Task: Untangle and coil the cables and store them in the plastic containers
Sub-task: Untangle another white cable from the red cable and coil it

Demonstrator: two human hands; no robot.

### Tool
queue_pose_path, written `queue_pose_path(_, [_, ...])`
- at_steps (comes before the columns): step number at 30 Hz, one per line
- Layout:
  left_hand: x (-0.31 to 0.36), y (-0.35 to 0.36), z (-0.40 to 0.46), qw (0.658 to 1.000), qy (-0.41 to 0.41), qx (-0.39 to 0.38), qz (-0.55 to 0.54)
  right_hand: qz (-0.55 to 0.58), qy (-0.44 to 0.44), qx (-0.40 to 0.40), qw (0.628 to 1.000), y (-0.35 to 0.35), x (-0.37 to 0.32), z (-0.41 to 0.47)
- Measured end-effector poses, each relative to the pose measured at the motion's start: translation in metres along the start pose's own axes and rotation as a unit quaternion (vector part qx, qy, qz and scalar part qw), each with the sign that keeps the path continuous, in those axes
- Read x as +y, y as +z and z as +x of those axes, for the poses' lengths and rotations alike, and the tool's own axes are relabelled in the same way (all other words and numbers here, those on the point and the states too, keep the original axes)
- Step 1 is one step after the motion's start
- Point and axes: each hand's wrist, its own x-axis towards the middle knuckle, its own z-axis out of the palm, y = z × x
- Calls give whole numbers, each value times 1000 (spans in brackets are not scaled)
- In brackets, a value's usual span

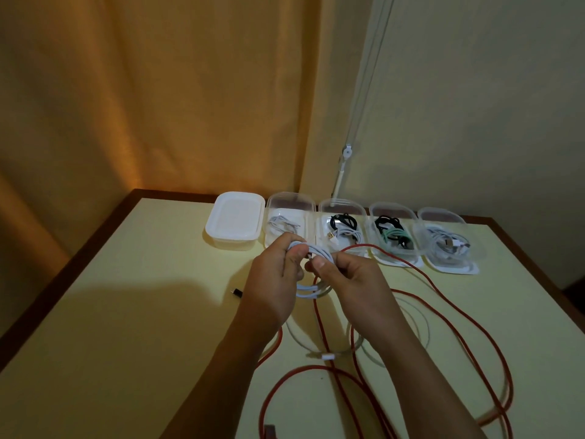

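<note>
A white cable coil is gripped by the left hand and pinched by the right hand; the open container lies just beyond it, nearer the left.

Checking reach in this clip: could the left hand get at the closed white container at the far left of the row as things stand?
Probably yes, but not freely: the path from the left hand to the closed white container looks bare, yet that hand grips the white cable coil, so it would need to let go first.

Pale yellow table with dark wood edge, orange curtain, grey-white wall
</note>
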Motion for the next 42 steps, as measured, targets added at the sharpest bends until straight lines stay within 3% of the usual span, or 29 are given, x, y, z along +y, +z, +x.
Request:
queue_pose_path(4, [-1,3,1,998,-51,16,-16,-20,-7,54,998,10,2,-2])
queue_pose_path(7, [-3,1,3,994,-89,51,-47,-86,-82,141,983,14,1,-3])
queue_pose_path(9, [-3,-2,5,988,-111,74,-77,-129,-111,143,975,17,-2,-5])
queue_pose_path(14, [1,3,2,983,-130,80,-99,-234,-45,88,967,26,0,-8])
queue_pose_path(18, [5,4,1,988,-97,75,-95,-145,-35,93,984,21,-3,-5])
queue_pose_path(25, [3,-3,0,989,28,56,134,55,96,109,988,12,-24,-6])
queue_pose_path(31, [-5,-1,2,982,63,40,176,51,120,135,982,8,-28,-8])
queue_pose_path(39, [-15,-15,6,980,54,67,182,69,123,59,988,-4,-22,-4])
queue_pose_path(42, [-16,-16,6,988,30,35,144,66,99,66,991,-11,-19,-3])
